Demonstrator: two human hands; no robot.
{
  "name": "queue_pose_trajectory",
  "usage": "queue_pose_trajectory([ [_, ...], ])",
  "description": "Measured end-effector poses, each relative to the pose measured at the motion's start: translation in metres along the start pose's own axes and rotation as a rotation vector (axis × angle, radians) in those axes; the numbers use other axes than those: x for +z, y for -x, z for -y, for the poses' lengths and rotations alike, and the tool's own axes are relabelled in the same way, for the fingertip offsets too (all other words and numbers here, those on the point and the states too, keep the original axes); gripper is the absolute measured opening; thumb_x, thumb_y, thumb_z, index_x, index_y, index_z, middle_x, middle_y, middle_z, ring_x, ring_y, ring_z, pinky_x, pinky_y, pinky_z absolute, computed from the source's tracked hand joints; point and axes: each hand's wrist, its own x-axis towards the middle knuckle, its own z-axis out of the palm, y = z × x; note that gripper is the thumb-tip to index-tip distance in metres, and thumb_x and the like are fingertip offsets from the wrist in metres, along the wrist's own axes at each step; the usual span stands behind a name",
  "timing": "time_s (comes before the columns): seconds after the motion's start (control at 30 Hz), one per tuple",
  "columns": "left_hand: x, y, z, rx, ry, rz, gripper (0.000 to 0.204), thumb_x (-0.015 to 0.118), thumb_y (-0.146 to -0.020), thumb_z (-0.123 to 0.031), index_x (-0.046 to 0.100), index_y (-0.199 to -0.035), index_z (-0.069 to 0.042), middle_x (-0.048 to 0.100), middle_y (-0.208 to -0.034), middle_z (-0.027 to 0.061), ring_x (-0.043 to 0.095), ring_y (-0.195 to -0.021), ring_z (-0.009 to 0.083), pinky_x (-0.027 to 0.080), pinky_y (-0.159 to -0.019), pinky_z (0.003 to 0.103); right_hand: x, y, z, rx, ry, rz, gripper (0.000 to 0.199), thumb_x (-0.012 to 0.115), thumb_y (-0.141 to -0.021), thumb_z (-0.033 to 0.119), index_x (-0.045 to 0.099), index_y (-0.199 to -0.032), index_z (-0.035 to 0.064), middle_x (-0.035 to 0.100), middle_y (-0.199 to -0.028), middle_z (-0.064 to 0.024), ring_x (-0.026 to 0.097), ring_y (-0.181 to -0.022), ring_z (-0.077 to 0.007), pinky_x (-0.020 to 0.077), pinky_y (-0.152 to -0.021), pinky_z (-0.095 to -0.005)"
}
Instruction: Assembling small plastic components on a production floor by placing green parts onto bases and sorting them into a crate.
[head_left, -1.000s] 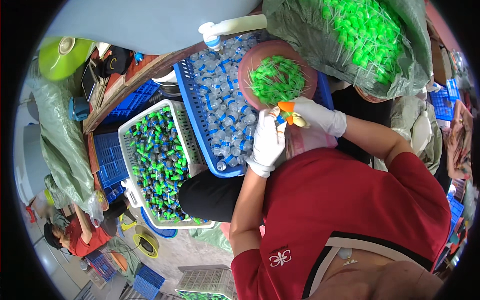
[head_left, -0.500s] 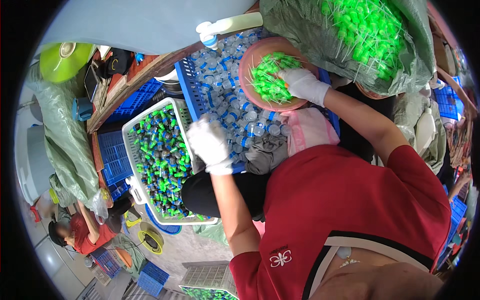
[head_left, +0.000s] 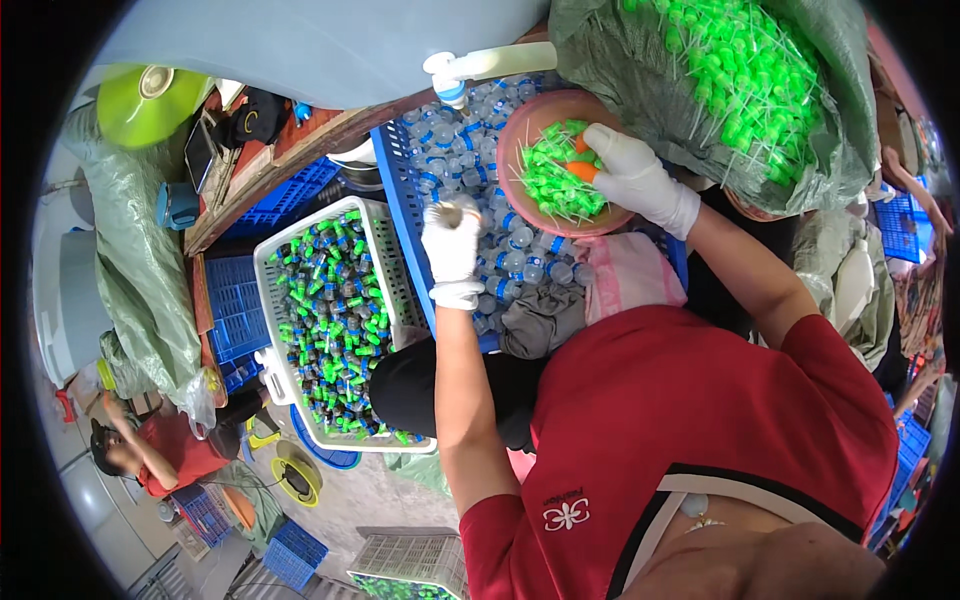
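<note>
Small clear bottle (head_left: 447, 212) now clamped in your left hand (head_left: 451, 243) over the blue crate (head_left: 400, 190) mid-frame, while your right hand (head_left: 630, 175), moved apart, pinches green caps (head_left: 550, 185) in the pink bowl (head_left: 520, 125) at upper centre, capping cycle restarting

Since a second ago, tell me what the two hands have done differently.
The left hand left the right hand, swung out over the white basket, then came back over the blue crate of clear bottles, fingers closing on one. The right hand moved up into the pink bowl of green caps, orange piece now at its fingertips. Basket, crate, bowl and the bag of green caps stayed put.
</note>
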Motion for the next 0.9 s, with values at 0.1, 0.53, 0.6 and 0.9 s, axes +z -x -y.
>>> queue_pose_trajectory([
  [0.1,-0.004,-0.015,-0.009,-0.030,0.836,0.015,0.034,0.070,-0.086,-0.030,0.047,-0.100,-0.009,0.061,-0.075,0.0068,0.058,-0.062,0.0189,0.049,-0.058,0.035,-0.008,-0.010,0.032,0.018,-0.102,-0.048,0.023,0.064,-0.087,0.015,0.057,-0.105,0.0041,0.064,-0.096,-0.0195,0.065,-0.087,-0.0390,0.0525,-0.075,-0.0436],
  [0.53,0.022,-0.047,-0.065,0.082,1.291,0.149,0.053,0.060,-0.091,-0.006,0.040,-0.140,-0.002,0.054,-0.133,0.0157,0.063,-0.106,0.0263,0.057,-0.084,0.034,-0.069,-0.048,0.092,-0.089,-0.224,-0.351,0.036,0.066,-0.086,0.005,0.059,-0.121,0.0096,0.067,-0.088,-0.0139,0.068,-0.074,-0.0247,0.0532,-0.066,-0.0327],
  [0.6,0.025,-0.049,-0.076,0.104,1.284,0.145,0.052,0.059,-0.091,-0.007,0.040,-0.140,-0.003,0.053,-0.134,0.0151,0.062,-0.109,0.0263,0.056,-0.087,0.035,-0.068,-0.051,0.088,-0.078,-0.185,-0.334,0.038,0.066,-0.086,0.005,0.059,-0.124,0.0104,0.067,-0.088,-0.0138,0.067,-0.072,-0.0249,0.0528,-0.066,-0.0329],
  [0.9,0.031,-0.052,-0.074,0.115,1.277,0.128,0.049,0.056,-0.093,-0.003,0.041,-0.140,-0.005,0.052,-0.137,0.0140,0.058,-0.117,0.0268,0.052,-0.097,0.040,-0.058,-0.050,0.073,-0.118,-0.018,-0.298,0.036,0.064,-0.085,0.006,0.061,-0.120,0.0097,0.066,-0.092,-0.0124,0.064,-0.072,-0.0307,0.0512,-0.064,-0.0361],
])
